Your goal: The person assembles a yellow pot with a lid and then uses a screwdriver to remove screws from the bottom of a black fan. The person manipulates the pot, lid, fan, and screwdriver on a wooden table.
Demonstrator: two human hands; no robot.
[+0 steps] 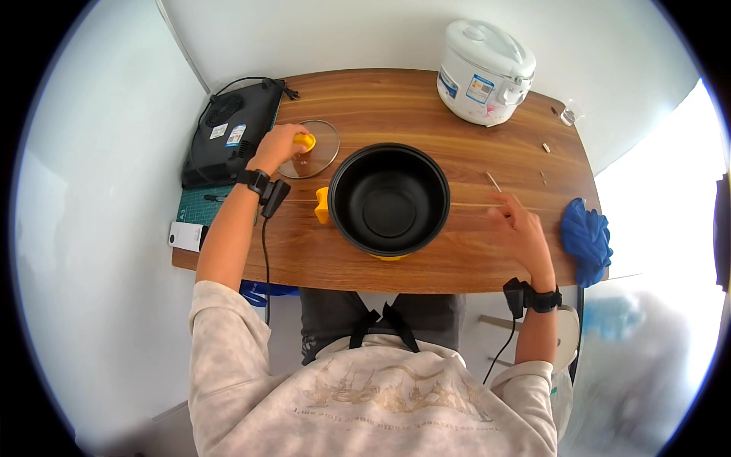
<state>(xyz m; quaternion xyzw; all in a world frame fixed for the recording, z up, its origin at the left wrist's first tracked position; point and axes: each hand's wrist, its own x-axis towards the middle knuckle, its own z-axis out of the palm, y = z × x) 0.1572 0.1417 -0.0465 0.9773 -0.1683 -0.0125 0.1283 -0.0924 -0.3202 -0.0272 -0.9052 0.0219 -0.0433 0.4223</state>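
My left hand (279, 146) is closed on the yellow knob (306, 142) of a round glass lid (329, 149), which lies on the tabletop left of the pot. Close beside the lid stands a black pot (388, 209) with a yellow side handle (322, 206), uncovered, its inside showing bare. My right hand (521, 232) hovers over the table to the right of the pot, fingers loosely apart and somewhat blurred; nothing shows in them. A thin pale stick (493, 181) lies just beyond its fingertips.
A white rice cooker (483, 72) stands at the back right. On the left, a black appliance (228, 133) with a cord rests upon a green cutting mat (196, 204), near a white box (187, 236). A blue cloth (586, 240) hangs at the wooden table's (464, 266) right edge.
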